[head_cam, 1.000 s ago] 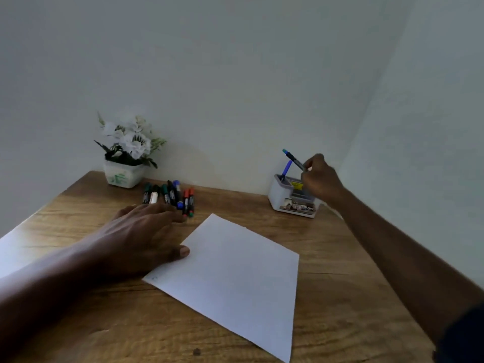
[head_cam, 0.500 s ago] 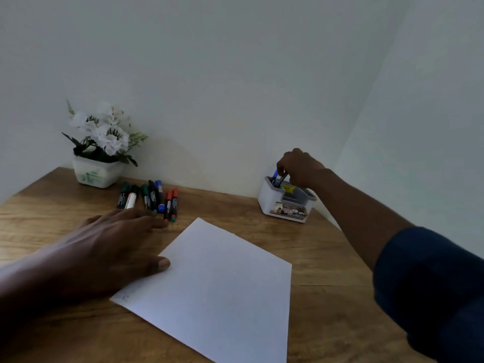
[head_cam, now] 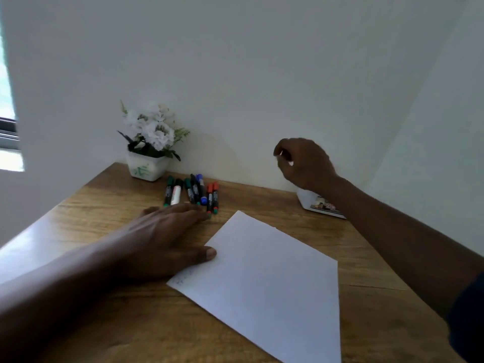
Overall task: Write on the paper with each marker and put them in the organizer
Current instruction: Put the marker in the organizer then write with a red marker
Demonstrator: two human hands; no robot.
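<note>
Head-worn — forward and down, near table [head_cam: 262, 200]

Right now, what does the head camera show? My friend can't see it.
A person's left hand lies flat on a wooden table, thumb on a white paper. The right hand hangs curled above a white organizer; markers lie beside a flower pot.

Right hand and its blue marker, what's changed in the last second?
The right hand lowered the marker into the organizer, let go, and has lifted away with fingers curled and nothing in them; the marker is out of sight behind the hand. Unchanged: the left hand flat at the edge of the paper, and the row of markers.
</note>
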